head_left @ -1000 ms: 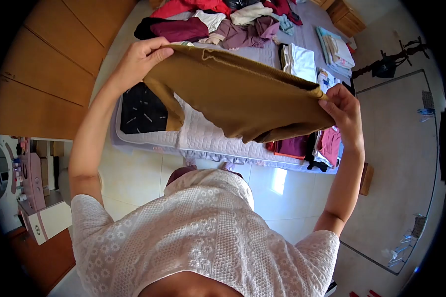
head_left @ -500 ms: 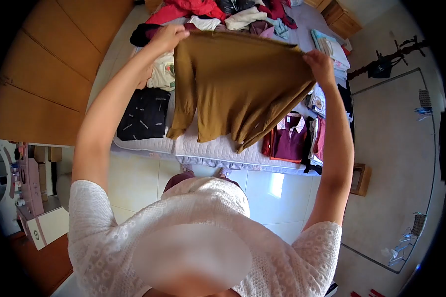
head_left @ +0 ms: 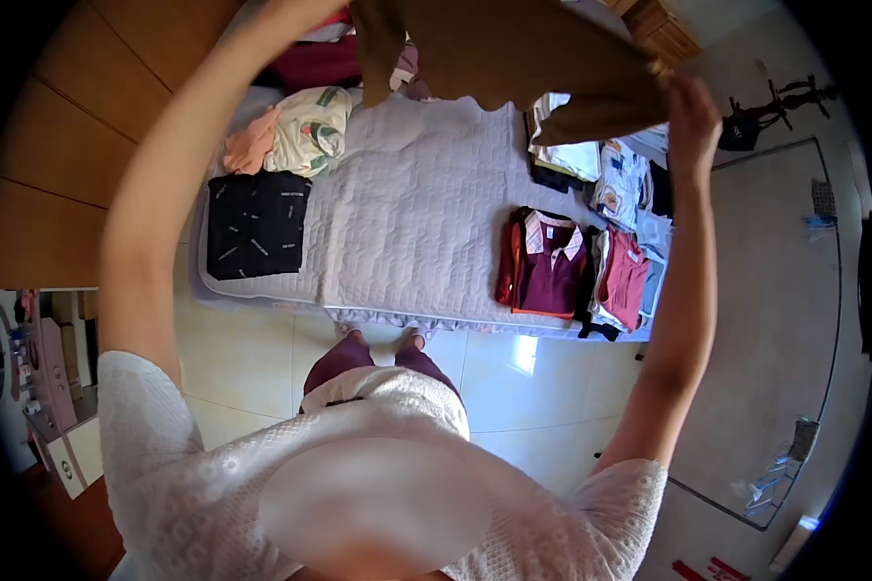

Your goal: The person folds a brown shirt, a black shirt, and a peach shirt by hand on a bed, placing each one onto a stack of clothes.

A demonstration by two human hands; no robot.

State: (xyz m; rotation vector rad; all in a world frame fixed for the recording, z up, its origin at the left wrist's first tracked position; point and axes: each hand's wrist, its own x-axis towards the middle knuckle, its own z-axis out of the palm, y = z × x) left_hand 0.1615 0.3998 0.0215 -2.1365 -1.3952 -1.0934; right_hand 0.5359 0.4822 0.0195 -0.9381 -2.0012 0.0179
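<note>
A long-sleeved brown shirt (head_left: 513, 58) is stretched between my two hands, raised over the far part of the bed, its hem and sleeves hanging down. My right hand (head_left: 694, 114) is closed on its right shoulder. At the top edge of the view my left hand (head_left: 331, 8) is mostly cut off, beside the shirt's left end; its fingers are out of sight, but the cloth hangs taut from there. The shirt's upper edge also runs out of the frame.
On the quilted bed (head_left: 417, 213) lie a folded black garment (head_left: 258, 225), a cream garment (head_left: 310, 134), a peach cloth (head_left: 252, 143), a maroon collared shirt (head_left: 550, 266) and a pink folded garment (head_left: 625, 276). Wooden cabinet doors (head_left: 77, 145) stand at left, a clothes stand (head_left: 780, 107) at right.
Both hands have lifted the brown shirt up and away, the right hand also moving rightward. More of the bed surface shows beneath it, and the left hand has mostly left the view.
</note>
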